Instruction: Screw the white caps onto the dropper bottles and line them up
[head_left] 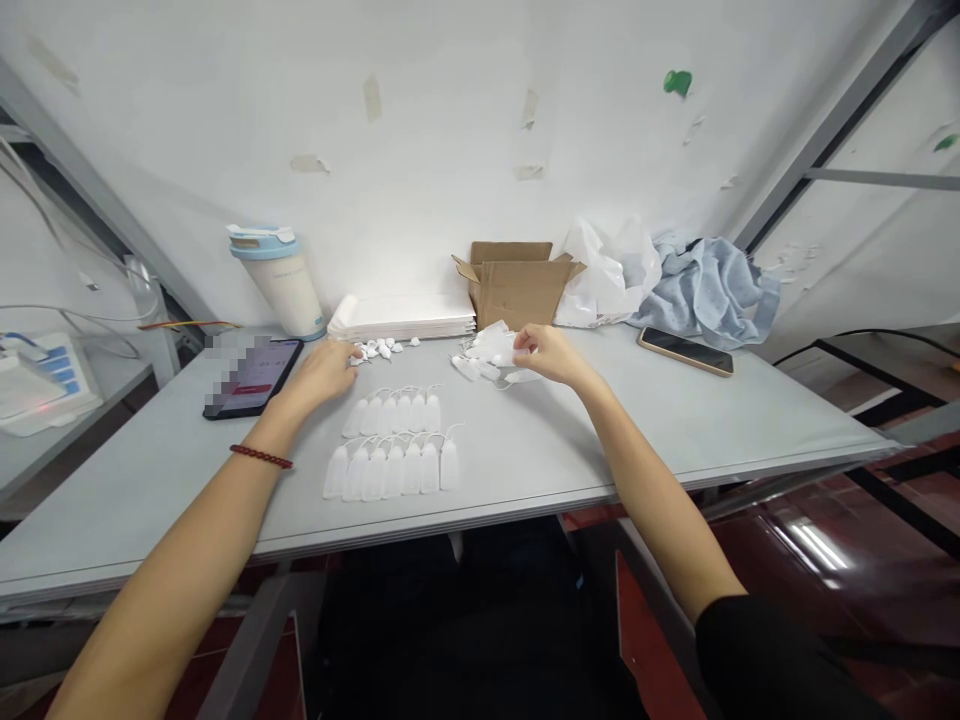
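My left hand [326, 370] is at the left end of a small heap of white plug-like pieces [385, 348]. Its fingers are curled together, and whatever lies between them is too small to make out. My right hand [546, 352] reaches into a loose pile of translucent white tags [489, 345] with thin strings. Thumb and fingertips are bent in a pinch there, their contents hidden. Between my forearms, similar tags lie flat in two rows, a back row [405, 414] and a front row [393, 470], with white loops at their tops.
Behind the heaps stand a stack of white paper [405, 315], an open cardboard box [521, 290] and a white plastic bag [606, 275]. A cup [281, 285] and a tablet [253, 376] are at left. A phone [684, 352] and blue cloth [709, 290] are at right.
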